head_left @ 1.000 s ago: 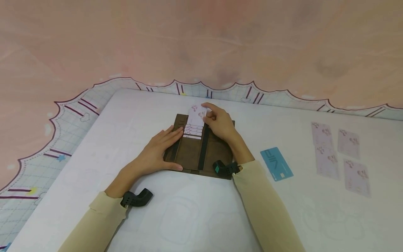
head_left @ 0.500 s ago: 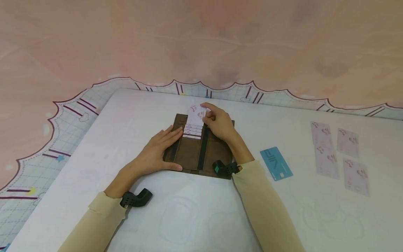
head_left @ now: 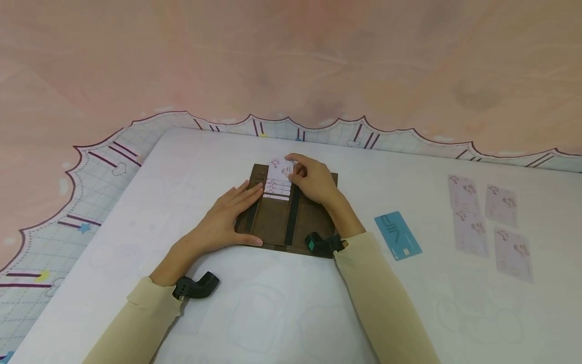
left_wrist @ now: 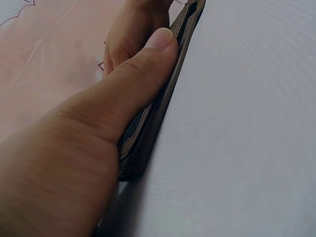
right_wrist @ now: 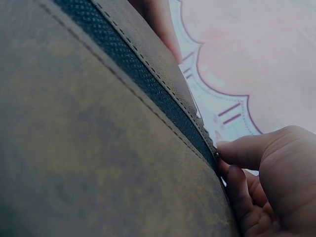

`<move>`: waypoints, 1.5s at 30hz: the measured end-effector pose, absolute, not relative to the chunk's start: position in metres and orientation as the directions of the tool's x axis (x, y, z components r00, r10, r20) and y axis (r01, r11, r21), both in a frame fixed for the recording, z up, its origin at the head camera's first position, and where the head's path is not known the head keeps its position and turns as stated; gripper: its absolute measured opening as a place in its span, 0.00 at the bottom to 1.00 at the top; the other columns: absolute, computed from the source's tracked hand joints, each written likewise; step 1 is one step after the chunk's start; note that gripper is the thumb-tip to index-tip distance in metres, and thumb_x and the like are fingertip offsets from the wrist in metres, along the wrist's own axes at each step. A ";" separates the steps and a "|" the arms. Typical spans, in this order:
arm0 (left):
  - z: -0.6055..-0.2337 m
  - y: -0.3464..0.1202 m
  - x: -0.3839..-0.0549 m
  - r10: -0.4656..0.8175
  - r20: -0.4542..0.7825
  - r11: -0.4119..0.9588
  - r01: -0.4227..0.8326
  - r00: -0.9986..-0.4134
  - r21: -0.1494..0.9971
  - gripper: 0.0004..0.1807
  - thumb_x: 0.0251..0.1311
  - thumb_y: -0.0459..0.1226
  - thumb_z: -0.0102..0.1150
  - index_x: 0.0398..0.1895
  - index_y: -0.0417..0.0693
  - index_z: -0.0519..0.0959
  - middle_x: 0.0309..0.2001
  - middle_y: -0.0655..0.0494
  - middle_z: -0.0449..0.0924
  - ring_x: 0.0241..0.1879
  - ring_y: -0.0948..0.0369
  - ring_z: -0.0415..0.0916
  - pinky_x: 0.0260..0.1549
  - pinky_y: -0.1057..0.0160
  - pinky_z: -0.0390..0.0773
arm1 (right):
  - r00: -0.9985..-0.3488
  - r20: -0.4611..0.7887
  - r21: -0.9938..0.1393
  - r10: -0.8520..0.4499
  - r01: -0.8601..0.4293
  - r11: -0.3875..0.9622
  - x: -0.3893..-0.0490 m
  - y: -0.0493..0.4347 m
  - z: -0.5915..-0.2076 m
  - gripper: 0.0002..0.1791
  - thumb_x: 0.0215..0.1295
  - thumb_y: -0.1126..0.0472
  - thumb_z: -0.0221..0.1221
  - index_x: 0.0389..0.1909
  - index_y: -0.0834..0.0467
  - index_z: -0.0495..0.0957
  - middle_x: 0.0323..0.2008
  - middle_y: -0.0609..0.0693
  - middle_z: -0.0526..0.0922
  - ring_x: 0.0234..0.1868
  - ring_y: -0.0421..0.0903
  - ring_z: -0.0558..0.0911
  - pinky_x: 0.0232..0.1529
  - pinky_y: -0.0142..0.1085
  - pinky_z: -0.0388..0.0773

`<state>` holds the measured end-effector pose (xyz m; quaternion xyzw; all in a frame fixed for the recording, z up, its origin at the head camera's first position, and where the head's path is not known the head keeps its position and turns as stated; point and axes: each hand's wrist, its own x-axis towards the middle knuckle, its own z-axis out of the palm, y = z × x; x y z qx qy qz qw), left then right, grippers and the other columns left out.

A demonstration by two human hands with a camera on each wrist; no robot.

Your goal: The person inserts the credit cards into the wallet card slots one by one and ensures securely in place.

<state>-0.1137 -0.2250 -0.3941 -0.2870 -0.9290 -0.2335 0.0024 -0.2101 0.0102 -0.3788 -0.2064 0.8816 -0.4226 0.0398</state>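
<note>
A brown wallet (head_left: 273,222) lies spread out on the table, with several pink-and-white cards (head_left: 278,188) stacked in stepped slots. The topmost card (head_left: 278,168) stands out past the wallet's far edge. My right hand (head_left: 313,179) pinches this card by its right side, thumb and index finger at its edge. In the right wrist view, the thumb (right_wrist: 242,149) is at the slots beside the dark band. My left hand (head_left: 223,220) rests on the wallet's left side with fingers extended. Its thumb (left_wrist: 153,54) lies along the wallet's near edge in the left wrist view.
A blue card (head_left: 398,235) lies on the white table (head_left: 254,323) right of the wallet. Farther right are several pale pink cards (head_left: 470,232), two of them overlapping or touching. A pink patterned cloth (head_left: 291,60) lies beyond the table's far edge.
My right hand has moved slightly nearer to me, and the pinched card has slid deeper into the wallet. The left hand keeps its place.
</note>
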 end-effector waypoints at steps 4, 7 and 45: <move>-0.395 -0.225 -0.114 0.533 0.138 0.726 0.535 -0.835 0.432 0.59 0.41 0.59 0.72 0.74 0.44 0.54 0.74 0.51 0.51 0.74 0.51 0.38 0.70 0.47 0.40 | -0.912 0.113 -0.766 -0.393 -0.332 0.550 -0.209 0.010 -0.379 0.22 0.66 0.63 0.58 0.61 0.54 0.73 0.32 0.50 0.77 0.32 0.46 0.73 0.36 0.37 0.69; -0.395 -0.225 -0.113 0.532 0.137 0.727 0.534 -0.836 0.432 0.60 0.41 0.59 0.72 0.74 0.44 0.54 0.74 0.51 0.51 0.74 0.51 0.38 0.69 0.47 0.41 | -0.911 0.128 -0.762 -0.393 -0.344 0.549 -0.209 0.010 -0.380 0.21 0.66 0.64 0.58 0.60 0.55 0.74 0.31 0.50 0.76 0.32 0.46 0.73 0.35 0.37 0.69; -0.393 -0.225 -0.113 0.527 0.130 0.728 0.525 -0.840 0.441 0.61 0.41 0.59 0.72 0.75 0.45 0.51 0.74 0.51 0.51 0.74 0.52 0.37 0.70 0.50 0.39 | -0.856 0.218 -0.732 -0.468 -0.461 0.503 -0.209 0.015 -0.386 0.15 0.68 0.65 0.55 0.55 0.60 0.76 0.34 0.53 0.75 0.33 0.48 0.72 0.36 0.39 0.70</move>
